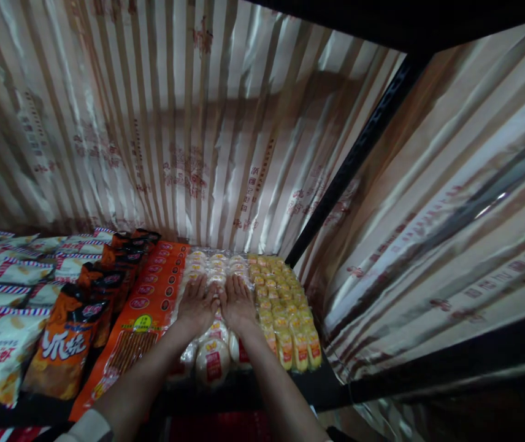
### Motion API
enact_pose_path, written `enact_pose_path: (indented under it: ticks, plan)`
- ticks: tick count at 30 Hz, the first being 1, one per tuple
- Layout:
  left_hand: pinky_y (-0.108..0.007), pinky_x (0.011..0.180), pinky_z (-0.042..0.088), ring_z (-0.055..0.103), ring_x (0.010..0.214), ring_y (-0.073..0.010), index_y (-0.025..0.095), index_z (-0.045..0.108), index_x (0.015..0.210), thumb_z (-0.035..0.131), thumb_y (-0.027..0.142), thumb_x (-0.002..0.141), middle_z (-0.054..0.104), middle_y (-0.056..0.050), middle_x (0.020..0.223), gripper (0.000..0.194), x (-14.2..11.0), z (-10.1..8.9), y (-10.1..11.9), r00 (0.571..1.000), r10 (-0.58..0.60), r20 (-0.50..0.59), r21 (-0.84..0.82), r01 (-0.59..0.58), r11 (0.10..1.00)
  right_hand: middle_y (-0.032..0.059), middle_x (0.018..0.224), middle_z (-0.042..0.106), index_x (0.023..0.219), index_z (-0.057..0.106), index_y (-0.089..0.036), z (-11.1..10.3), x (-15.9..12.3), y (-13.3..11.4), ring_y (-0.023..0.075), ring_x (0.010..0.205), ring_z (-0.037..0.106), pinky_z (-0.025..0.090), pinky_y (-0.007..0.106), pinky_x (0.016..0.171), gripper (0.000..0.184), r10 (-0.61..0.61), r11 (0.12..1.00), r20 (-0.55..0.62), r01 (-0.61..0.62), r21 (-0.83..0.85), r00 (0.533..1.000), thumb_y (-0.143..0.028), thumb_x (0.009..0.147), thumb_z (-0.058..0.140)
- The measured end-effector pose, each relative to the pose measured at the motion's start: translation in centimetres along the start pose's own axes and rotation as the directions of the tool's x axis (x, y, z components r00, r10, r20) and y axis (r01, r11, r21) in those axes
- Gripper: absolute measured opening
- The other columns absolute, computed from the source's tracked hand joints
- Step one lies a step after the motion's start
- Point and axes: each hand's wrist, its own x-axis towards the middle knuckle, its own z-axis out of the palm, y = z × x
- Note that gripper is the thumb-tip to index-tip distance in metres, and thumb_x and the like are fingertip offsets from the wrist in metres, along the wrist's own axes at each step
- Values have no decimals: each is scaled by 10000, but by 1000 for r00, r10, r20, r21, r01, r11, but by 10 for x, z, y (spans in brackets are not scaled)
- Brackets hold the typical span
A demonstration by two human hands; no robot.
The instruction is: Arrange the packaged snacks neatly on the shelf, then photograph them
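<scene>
Both my arms reach forward over a shelf of packaged snacks. My left hand (pixel 197 304) lies flat on rows of round white packaged buns (pixel 213 361), its fingers stretched toward the back. Beside it, thumbs nearly touching, my right hand (pixel 238 302) rests flat on the same rows, fingers straight. The buns under both palms are hidden. Right of my right hand are rows of small yellow packaged cakes (pixel 285 313). A long orange snack packet (pixel 140 316) lies just left of my left hand.
Orange and black snack bags (pixel 62 344) and white snack bags (pixel 7 353) fill the shelf's left side. Pleated, printed sheeting (pixel 226 159) hangs behind and to the right. A black metal post (pixel 354 166) stands at the back right corner. The dark shelf edge (pixel 327 387) runs along the front.
</scene>
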Motion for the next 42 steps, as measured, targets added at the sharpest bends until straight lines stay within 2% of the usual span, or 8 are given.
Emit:
enact_pose_path:
  ticks: [4, 7, 12, 16, 20, 25, 30, 42]
  plan:
    - [-468, 1116, 192, 211, 1388, -258, 219, 403, 1371, 315, 393, 916, 315, -80, 1484, 495, -9, -8, 2, 997, -1, -79, 12, 2, 1000, 120, 1501, 244, 1425, 276, -68, -11, -9, 0, 217, 1413, 127, 131, 394, 1142, 575, -40, 998, -80, 43, 35, 996, -384, 952, 193]
    - [-469, 1124, 179, 182, 1395, -268, 201, 374, 1388, 351, 385, 905, 284, -92, 1497, 517, -33, -9, 6, 980, 48, -194, 26, -43, 999, 135, 1494, 246, 1411, 290, -31, -15, -43, -3, 212, 1411, 132, 147, 389, 1154, 566, -90, 990, -199, 109, 85, 976, -351, 952, 211]
    - [-442, 1086, 282, 149, 1401, -257, 110, 288, 1416, 304, 218, 906, 292, -157, 1482, 521, -93, 20, 17, 902, 167, -398, 51, -160, 986, 68, 1487, 287, 1424, 291, -141, 6, -105, -10, 172, 1388, 227, 272, 387, 1135, 497, -242, 898, -338, 343, 277, 909, -308, 959, 241]
    - [-484, 1043, 336, 166, 1394, -295, 118, 268, 1422, 358, 256, 904, 315, -179, 1467, 543, -129, 38, 25, 867, 153, -474, 36, -155, 987, 97, 1422, 412, 1396, 357, -166, 13, -101, -4, 198, 1345, 332, 374, 437, 1077, 465, -317, 827, -457, 478, 295, 831, -270, 943, 340]
    - [-499, 1055, 315, 183, 1389, -306, 149, 296, 1413, 424, 253, 880, 289, -159, 1485, 558, -147, 36, 26, 852, 188, -488, 39, -194, 980, 103, 1413, 427, 1374, 394, -144, -2, -97, 0, 193, 1353, 318, 355, 426, 1094, 456, -360, 808, -496, 530, 257, 790, -239, 929, 382]
    - [-486, 1036, 339, 195, 1386, -311, 158, 311, 1406, 419, 227, 862, 278, -150, 1492, 559, -163, 45, 29, 819, 194, -540, 35, -208, 977, 94, 1415, 425, 1376, 391, -166, 10, -141, -2, 193, 1338, 348, 397, 417, 1064, 450, -330, 840, -491, 488, 237, 806, -204, 928, 382]
    - [-499, 1013, 359, 179, 1385, -339, 166, 340, 1396, 435, 259, 853, 270, -148, 1495, 560, -174, 62, 33, 835, 155, -527, 29, -165, 986, 114, 1439, 384, 1390, 364, -168, 40, -183, 14, 240, 1345, 332, 428, 462, 1022, 478, -197, 908, -566, 366, 203, 801, -192, 915, 412]
    - [-504, 1045, 349, 175, 1390, -305, 159, 316, 1409, 416, 251, 878, 225, -154, 1508, 548, -173, 48, 49, 865, 96, -492, -153, -194, 969, 135, 1335, 514, 1244, 538, -142, 60, -201, 53, 230, 1252, 471, 475, 428, 974, 364, -77, 946, -610, 251, 205, 788, -221, 917, 400]
